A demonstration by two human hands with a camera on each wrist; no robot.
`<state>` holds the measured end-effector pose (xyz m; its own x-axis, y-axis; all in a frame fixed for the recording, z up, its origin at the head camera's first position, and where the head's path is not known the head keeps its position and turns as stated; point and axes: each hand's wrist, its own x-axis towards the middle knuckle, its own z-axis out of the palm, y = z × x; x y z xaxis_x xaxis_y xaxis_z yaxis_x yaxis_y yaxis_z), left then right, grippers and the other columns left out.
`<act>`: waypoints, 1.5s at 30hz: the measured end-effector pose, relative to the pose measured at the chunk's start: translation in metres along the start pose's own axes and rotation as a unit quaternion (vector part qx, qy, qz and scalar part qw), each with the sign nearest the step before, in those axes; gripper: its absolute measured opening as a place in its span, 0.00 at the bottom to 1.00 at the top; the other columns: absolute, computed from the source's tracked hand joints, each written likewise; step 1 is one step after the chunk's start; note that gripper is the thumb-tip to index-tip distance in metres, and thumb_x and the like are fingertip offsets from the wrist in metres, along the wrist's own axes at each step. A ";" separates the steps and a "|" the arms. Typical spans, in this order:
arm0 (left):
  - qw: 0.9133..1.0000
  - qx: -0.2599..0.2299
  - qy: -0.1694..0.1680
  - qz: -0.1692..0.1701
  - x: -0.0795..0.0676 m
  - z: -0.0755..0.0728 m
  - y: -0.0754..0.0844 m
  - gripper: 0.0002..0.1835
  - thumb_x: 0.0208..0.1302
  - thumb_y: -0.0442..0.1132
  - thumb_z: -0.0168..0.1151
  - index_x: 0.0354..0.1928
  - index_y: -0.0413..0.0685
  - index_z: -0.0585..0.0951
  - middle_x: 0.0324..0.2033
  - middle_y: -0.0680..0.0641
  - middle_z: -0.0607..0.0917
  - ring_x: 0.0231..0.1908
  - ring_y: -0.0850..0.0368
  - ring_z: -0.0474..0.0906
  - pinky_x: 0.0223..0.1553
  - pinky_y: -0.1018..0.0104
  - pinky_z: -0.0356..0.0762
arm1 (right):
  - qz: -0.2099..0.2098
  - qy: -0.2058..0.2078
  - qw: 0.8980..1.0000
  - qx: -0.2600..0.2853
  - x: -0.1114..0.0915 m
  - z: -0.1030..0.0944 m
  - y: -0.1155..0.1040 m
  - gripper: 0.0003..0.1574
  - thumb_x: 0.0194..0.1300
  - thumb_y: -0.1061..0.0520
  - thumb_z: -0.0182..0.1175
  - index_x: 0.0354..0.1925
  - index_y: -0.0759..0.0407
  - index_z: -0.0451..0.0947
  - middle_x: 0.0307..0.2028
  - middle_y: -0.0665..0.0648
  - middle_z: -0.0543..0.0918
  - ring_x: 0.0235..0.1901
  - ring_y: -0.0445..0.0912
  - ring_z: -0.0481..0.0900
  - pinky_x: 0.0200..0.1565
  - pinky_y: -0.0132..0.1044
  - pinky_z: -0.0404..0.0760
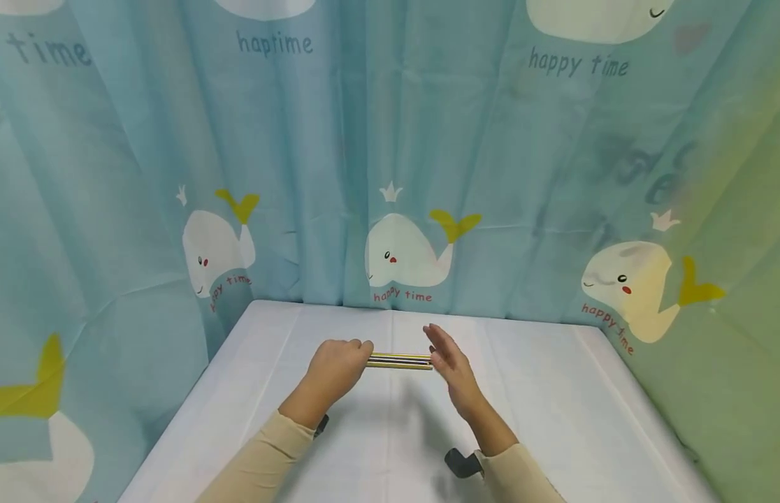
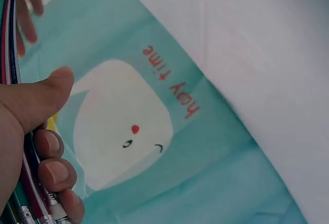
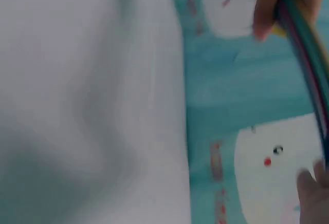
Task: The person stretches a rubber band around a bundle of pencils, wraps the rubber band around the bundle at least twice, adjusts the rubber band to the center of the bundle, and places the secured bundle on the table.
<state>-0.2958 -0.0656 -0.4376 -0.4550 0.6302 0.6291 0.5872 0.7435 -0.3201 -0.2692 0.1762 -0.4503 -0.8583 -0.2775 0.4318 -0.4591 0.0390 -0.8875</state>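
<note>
A bundle of striped pencils [image 1: 399,361] lies level above the white table, spanning the space between both hands. My left hand [image 1: 341,365] grips it, fingers curled round the shafts and thumb along them. In the left wrist view, metal ferrules and eraser ends of the pencils [image 2: 32,196] stick out below the fingers. Green, red, white and dark blue shafts show there. My right hand [image 1: 454,369] is held upright with straight fingers, its palm at the far ends of the pencils. In the right wrist view only the fingers [image 3: 314,190] of that hand show, at the right edge.
The table [image 1: 541,391] has a white cover, with shadows of the arms on it. Behind and beside it hangs a blue-green curtain [image 1: 321,237] printed with whales. A dark device [image 1: 462,463] sits at the right wrist.
</note>
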 end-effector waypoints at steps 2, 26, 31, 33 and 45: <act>1.000 -0.007 0.012 0.006 0.001 0.001 0.002 0.10 0.49 0.30 0.58 0.19 0.50 0.69 0.09 0.54 0.62 0.09 0.64 0.56 0.10 0.71 0.51 | -0.024 0.010 0.996 0.091 0.002 0.002 -0.003 0.29 0.71 0.54 0.29 0.67 0.62 0.43 0.66 0.59 0.51 0.66 0.51 0.44 0.61 0.48 0.43; 0.999 0.023 -0.038 0.009 0.009 -0.005 0.018 0.09 0.46 0.33 0.64 0.27 0.49 0.73 0.14 0.52 0.71 0.12 0.59 0.68 0.13 0.67 0.60 | -0.166 -0.028 0.822 -0.544 0.012 0.026 -0.004 0.35 0.46 0.47 0.68 0.52 0.56 0.71 0.46 0.52 0.77 0.51 0.48 0.71 0.56 0.45 0.61; 0.999 0.026 -0.031 0.019 0.012 -0.002 0.031 0.08 0.48 0.34 0.64 0.26 0.50 0.73 0.13 0.53 0.70 0.11 0.60 0.66 0.13 0.69 0.58 | -0.217 -0.015 0.729 -0.649 0.014 0.033 -0.002 0.16 0.47 0.58 0.64 0.37 0.57 0.73 0.22 0.50 0.75 0.21 0.44 0.72 0.28 0.35 0.72; 0.999 0.017 -0.021 0.019 0.013 -0.002 0.034 0.08 0.48 0.36 0.64 0.24 0.50 0.72 0.13 0.53 0.69 0.11 0.61 0.64 0.12 0.69 0.56 | -0.212 -0.013 0.723 -0.657 0.014 0.034 -0.001 0.09 0.48 0.60 0.62 0.28 0.55 0.70 0.16 0.48 0.70 0.14 0.42 0.65 0.17 0.32 0.65; 0.966 -0.247 0.042 -0.060 -0.003 -0.009 0.002 0.40 0.48 0.73 0.46 0.53 0.48 0.70 0.46 0.53 0.76 0.44 0.60 0.72 0.42 0.61 0.70 | -0.232 -0.025 0.697 -0.678 0.019 0.019 -0.016 0.13 0.49 0.61 0.61 0.23 0.54 0.64 0.13 0.47 0.65 0.10 0.40 0.60 0.13 0.31 0.59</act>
<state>-0.2873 -0.0675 -0.4338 -0.4966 0.5097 0.7026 0.7904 0.6000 0.1234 -0.2739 0.1520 -0.4314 -0.5511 -0.5944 0.5857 -0.5080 0.7958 0.3296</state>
